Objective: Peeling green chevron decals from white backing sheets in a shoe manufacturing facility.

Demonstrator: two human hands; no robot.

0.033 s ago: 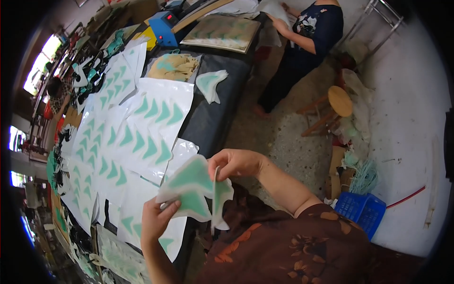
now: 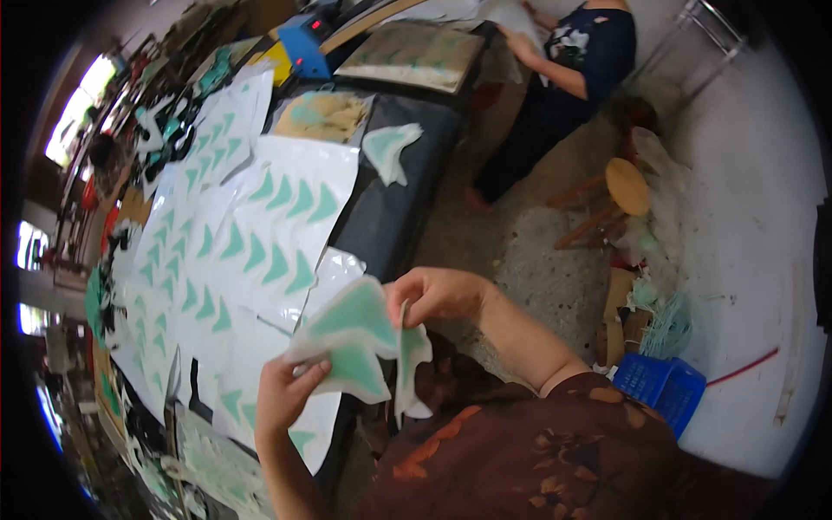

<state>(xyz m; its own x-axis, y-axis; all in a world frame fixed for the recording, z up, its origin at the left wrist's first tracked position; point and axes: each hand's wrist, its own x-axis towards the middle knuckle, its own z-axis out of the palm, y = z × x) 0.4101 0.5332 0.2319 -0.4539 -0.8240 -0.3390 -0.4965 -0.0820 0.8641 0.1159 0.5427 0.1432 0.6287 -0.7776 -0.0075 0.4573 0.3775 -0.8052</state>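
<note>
In front of my body, above the table's near edge, my left hand (image 2: 290,390) is closed on translucent white cut-out pieces (image 2: 357,371) bearing green curved wedge shapes. Its thumb presses on top, and two wedges show, one above the other. My right hand (image 2: 438,295) pinches a similar cut-out piece (image 2: 412,368) by its upper edge. That piece hangs nearly edge-on, just right of the left hand's pieces. Whether the pieces are joined behind my right fingers cannot be seen. White sheets (image 2: 290,227) with rows of green wedges lie on the table beyond my hands.
More cut-outs (image 2: 390,152) lie on the dark tabletop (image 2: 381,217). Farther back are a tan pile (image 2: 321,117), a flat panel (image 2: 412,56) and a blue box (image 2: 303,48). Another person (image 2: 555,95) stands beyond the table. A stool (image 2: 626,186) and blue crate (image 2: 659,390) are at right.
The piece in my right hand has shifted slightly right, and the gap beside the left hand's pieces looks a little wider. The whole view has moved slightly. Both hands keep their hold.
</note>
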